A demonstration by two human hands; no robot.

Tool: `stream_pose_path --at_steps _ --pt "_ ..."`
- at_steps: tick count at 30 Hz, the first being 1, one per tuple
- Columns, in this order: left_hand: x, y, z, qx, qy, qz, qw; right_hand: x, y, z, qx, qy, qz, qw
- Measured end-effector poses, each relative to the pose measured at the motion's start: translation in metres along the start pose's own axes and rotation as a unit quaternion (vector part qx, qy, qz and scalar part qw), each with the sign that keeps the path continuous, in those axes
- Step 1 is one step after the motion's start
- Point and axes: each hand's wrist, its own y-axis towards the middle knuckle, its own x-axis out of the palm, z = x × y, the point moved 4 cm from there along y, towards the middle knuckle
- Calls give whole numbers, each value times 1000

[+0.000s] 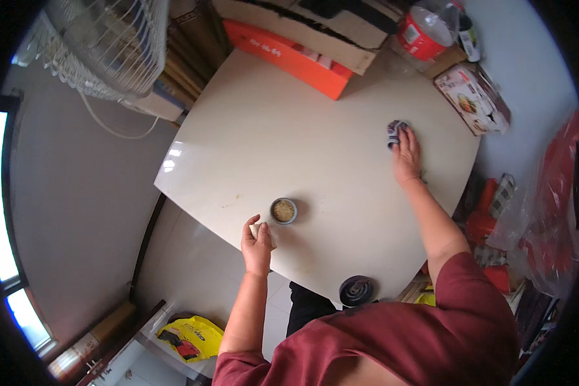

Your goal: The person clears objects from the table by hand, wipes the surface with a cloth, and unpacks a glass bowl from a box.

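My right hand point(407, 159) lies over a bunched cloth point(395, 131) with a dark and white pattern, pressed to the tabletop on the far right. In my left hand point(256, 251), near the table's front left edge, is a small whitish object point(255, 231); fingers cover most of it, so its kind is unclear. Just beyond that hand stands a small grey round cup point(283, 211) holding pale brown grainy stuff. The pale glossy table point(270, 140) has faint brownish smears and specks left and right of the cup.
An orange box point(289, 60) and a cardboard box point(318, 24) occupy the back. At the back right are a red-labelled clear plastic container point(424, 34), a dark bottle point(468, 41) and a printed carton point(473, 101). A dark round dish point(357, 291) sits by my body. A fan point(111, 48) stands left.
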Motion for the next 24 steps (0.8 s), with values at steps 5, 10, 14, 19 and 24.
stream_pose_path --at_steps 5,10,14,19,24 --pt "17 4 3 -18 26 -33 999 6 -20 -32 -109 30 46 992" --pt "28 9 4 -25 43 -14 999 -6 -82 -91 -132 314 -95 935" --pt "25 18 -3 -3 95 -10 995 -15 -57 -62 209 661 -320 645" --pt "28 24 -3 20 134 16 991 -38 -37 -14 43 269 -38 961" --pt "14 13 4 5 140 58 988 0 -59 -85 -89 87 -111 986"
